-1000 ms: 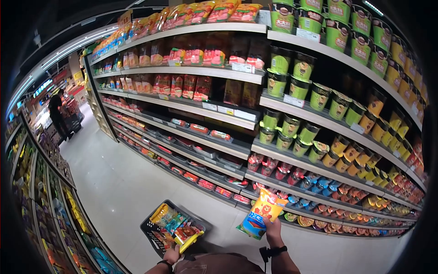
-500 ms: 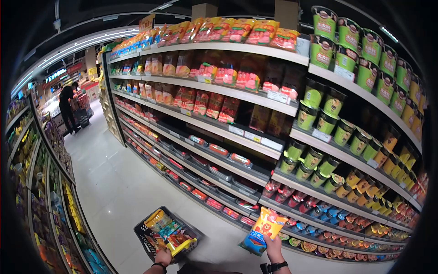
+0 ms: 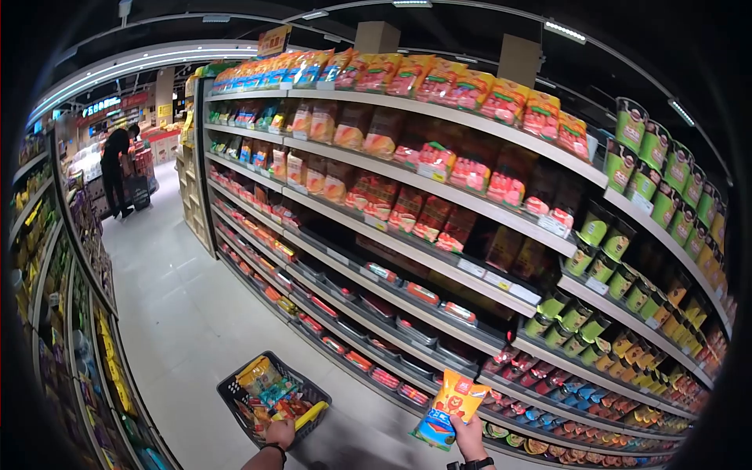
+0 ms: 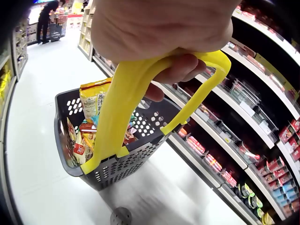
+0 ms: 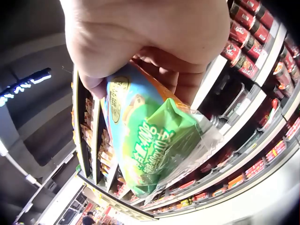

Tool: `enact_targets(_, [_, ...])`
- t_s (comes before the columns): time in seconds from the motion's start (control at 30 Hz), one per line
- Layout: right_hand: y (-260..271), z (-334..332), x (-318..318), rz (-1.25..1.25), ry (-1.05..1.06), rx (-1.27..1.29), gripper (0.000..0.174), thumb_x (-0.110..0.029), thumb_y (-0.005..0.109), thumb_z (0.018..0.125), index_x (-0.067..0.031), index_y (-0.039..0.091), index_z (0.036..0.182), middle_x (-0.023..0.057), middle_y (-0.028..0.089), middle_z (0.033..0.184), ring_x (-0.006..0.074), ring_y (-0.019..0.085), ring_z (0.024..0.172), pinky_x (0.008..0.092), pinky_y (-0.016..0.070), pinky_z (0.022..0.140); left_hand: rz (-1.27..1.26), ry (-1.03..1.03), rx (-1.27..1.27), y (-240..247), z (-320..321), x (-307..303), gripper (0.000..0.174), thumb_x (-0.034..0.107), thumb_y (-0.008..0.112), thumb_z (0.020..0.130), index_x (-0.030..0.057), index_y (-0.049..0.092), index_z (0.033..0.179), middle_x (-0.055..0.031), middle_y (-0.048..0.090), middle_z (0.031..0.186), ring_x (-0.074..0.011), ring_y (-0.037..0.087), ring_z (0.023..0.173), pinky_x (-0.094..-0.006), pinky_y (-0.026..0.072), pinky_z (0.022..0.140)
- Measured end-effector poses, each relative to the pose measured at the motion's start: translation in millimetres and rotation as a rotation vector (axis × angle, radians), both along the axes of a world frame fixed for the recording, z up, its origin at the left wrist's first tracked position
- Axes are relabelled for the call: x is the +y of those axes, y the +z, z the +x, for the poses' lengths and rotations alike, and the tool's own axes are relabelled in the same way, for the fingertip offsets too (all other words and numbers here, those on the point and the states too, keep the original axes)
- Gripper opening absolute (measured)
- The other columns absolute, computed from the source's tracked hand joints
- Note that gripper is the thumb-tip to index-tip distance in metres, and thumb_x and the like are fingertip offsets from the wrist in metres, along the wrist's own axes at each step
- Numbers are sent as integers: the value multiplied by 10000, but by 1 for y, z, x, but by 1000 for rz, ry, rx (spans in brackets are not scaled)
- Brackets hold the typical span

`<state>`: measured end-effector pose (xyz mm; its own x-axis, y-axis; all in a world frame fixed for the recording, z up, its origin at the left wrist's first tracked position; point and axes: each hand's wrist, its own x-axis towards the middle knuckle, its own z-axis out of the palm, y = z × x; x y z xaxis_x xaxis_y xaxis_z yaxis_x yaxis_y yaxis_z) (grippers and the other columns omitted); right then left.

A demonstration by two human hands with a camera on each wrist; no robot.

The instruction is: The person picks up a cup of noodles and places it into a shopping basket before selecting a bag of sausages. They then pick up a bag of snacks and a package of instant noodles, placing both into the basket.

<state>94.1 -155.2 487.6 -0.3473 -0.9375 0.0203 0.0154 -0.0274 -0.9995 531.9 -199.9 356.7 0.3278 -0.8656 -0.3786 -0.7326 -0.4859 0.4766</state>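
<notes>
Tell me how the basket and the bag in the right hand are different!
The basket is dark grey and full of little holes, but the bag is bright orange and blue. The basket is open on top, with packets inside, while the bag looks closed. The left hand grips the basket by its yellow handle; the right hand holds the bag itself. Both are being held.
</notes>
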Motion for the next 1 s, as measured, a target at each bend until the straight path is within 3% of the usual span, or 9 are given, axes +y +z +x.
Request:
enact_targets(0.23, [6,86,-34,-15,15,43,268,-47,656,858,44,595,1103,76,672,1046,139,627,925,287,491,845,-3,-86,8,-15,64,-58,601,437,280,945,-14,674,900,-256,661,912,-399,635,931,-482,483,861])
enact_targets(0.6, [11,135,-74,67,91,87,270,-56,669,851,46,599,1091,82,677,1042,138,633,908,282,500,825,-58,-5,41,-24,129,-109,590,442,306,936,-12,678,882,-244,666,870,-406,649,863,-496,501,810])
enact_targets(0.77, [-8,145,-117,96,170,75,296,-59,663,855,32,590,1128,77,668,1067,141,626,935,289,494,849,-62,15,-12,-30,153,-129,611,474,326,938,-21,685,912,-270,656,910,-415,636,914,-491,479,849])
enact_targets(0.9, [-17,152,-173,41,248,110,311,-79,656,869,20,589,1156,72,655,1101,139,611,975,296,492,864,-4,43,-6,3,158,-141,611,501,361,935,-26,671,957,-285,649,951,-426,618,974,-488,461,888])
enact_targets(1.0, [-25,152,-215,-13,210,133,325,-115,670,874,9,591,1164,62,653,1105,140,599,997,304,479,879,11,95,-58,-15,167,-150,581,487,367,940,-16,650,1012,-286,645,969,-425,613,983,-489,458,885])
